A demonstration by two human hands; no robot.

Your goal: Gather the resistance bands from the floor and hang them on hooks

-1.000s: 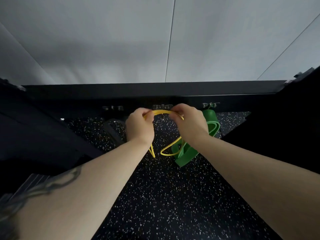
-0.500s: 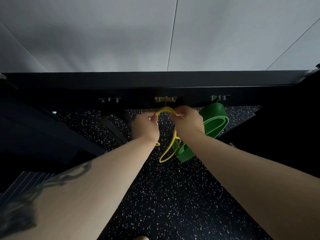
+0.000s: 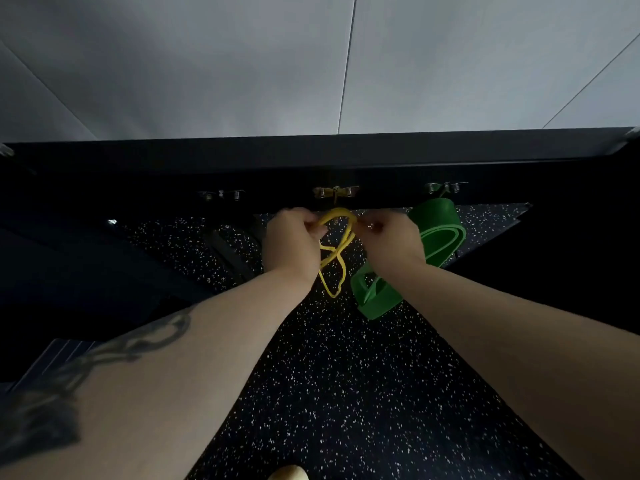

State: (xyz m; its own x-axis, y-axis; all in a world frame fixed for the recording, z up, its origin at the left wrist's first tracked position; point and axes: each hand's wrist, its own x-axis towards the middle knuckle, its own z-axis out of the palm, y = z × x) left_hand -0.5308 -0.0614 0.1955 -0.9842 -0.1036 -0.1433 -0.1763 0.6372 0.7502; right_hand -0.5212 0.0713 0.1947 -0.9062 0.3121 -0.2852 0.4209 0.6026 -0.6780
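A thin yellow resistance band [image 3: 337, 251] arches between my two hands just under the middle hook [image 3: 335, 192] on a black rail [image 3: 311, 161]. My left hand [image 3: 292, 244] pinches its left side and my right hand [image 3: 389, 242] pinches its right side. The rest of the yellow band dangles in twisted loops below. A wide green band [image 3: 438, 233] hangs from the right hook [image 3: 445, 188], its folded lower end partly hidden behind my right forearm. A dark band [image 3: 227, 252] hangs below the left hook [image 3: 221, 195], hard to make out.
A pale panelled wall [image 3: 242, 64] rises above the rail. Black speckled rubber floor [image 3: 346, 393] lies below. Dark frame members [image 3: 86, 271] run along the left and right sides. A small yellowish shape [image 3: 289, 473] shows at the bottom edge.
Both hands have lifted the yellow band's arch closer under the middle hook and drawn nearer each other. The hanging loops have twisted and narrowed. The green band stays on its hook.
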